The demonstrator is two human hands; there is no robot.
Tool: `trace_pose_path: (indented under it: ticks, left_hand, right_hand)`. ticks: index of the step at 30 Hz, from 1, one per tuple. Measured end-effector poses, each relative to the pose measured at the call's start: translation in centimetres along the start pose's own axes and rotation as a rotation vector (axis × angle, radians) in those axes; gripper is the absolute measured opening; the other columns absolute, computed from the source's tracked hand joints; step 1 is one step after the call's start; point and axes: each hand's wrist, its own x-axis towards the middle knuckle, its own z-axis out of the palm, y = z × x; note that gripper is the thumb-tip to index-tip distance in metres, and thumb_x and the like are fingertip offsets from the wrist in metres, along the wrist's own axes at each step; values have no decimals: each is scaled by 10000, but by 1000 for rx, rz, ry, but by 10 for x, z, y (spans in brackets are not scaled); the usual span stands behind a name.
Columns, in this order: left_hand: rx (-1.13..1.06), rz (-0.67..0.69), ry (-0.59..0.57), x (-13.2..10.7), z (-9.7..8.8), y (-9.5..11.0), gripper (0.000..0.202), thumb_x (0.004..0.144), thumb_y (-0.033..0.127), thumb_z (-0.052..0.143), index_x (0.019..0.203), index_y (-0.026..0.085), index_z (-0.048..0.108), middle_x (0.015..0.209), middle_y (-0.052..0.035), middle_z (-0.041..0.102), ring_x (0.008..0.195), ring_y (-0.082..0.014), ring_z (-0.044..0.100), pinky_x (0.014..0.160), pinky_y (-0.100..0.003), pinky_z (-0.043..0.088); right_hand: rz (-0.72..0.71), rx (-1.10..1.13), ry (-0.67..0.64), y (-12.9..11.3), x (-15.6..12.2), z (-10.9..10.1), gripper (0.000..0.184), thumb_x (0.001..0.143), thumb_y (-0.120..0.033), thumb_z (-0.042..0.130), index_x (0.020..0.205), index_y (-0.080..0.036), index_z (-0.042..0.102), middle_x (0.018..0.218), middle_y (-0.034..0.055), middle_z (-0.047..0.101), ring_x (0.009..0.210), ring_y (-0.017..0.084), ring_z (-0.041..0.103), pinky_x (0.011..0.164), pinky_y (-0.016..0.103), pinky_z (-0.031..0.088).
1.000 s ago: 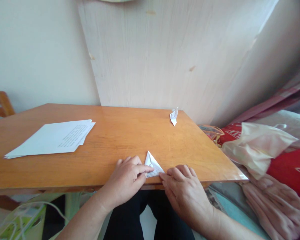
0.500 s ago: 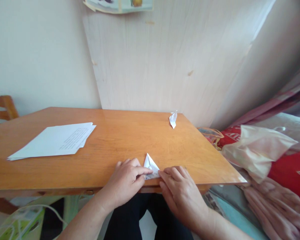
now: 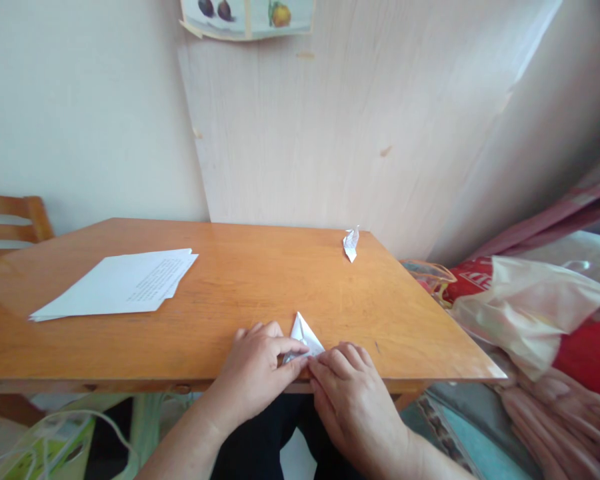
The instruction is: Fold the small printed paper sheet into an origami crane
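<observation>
Sliding leftward, the right hand (image 3: 353, 393) now meets the left hand (image 3: 257, 370) at the near edge of the surface (image 3: 230, 293). Both sets of fingers pinch the folded paper (image 3: 306, 331), whose tip points away from them.

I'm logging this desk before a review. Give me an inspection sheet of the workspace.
Surface: orange wooden table, glossy.
Job's things: folded paper triangle at the near edge, its tip pointing away.
Clutter: stack of printed sheets at left; small folded paper piece near the far right corner.
Grippers: left hand pinches the triangle; right hand touches its near corner with curled fingertips, grip unclear.
Cables: nothing seen on the table; pale loops hang below its left side.
Surroundings: wooden chair at left, pale board against the wall, plastic bag at right.
</observation>
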Motion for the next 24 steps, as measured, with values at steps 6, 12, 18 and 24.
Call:
trace_pose_path:
  ticks: [6, 12, 18, 24]
  left_hand:
    - [3, -36, 12, 1, 3, 2, 196, 898, 492, 643, 1044, 419, 753, 892, 0, 637, 952, -227, 578, 774, -348, 311]
    - [-38, -17, -13, 1, 2, -2, 192, 912, 423, 631, 1064, 435, 747, 888, 12, 642, 917, -212, 574, 790, -348, 314]
    - [-81, 23, -61, 0, -5, -4, 269, 933, 301, 582, 1106, 434, 739, 913, 10, 644, 943, -201, 575, 820, -342, 336]
    - [-96, 58, -122, 1, -11, -6, 289, 959, 309, 546, 1158, 424, 722, 949, 2, 643, 978, -204, 563, 833, -341, 335]
  right_hand:
    - [8, -13, 51, 2, -2, 2, 172, 923, -178, 555, 1043, -219, 671, 928, 47, 643, 893, 242, 502, 883, 433, 385]
    - [-6, -24, 94, 3, -1, 3, 143, 915, -185, 574, 1004, -225, 678, 885, 38, 646, 859, 239, 503, 866, 427, 362]
    - [1, -13, 95, 3, -1, 2, 203, 950, -186, 529, 1076, -228, 682, 925, 46, 659, 879, 243, 515, 876, 435, 362]
    - [-3, -14, 72, 4, -3, 0, 237, 965, -202, 518, 1131, -220, 687, 976, 63, 675, 899, 251, 528, 876, 442, 373]
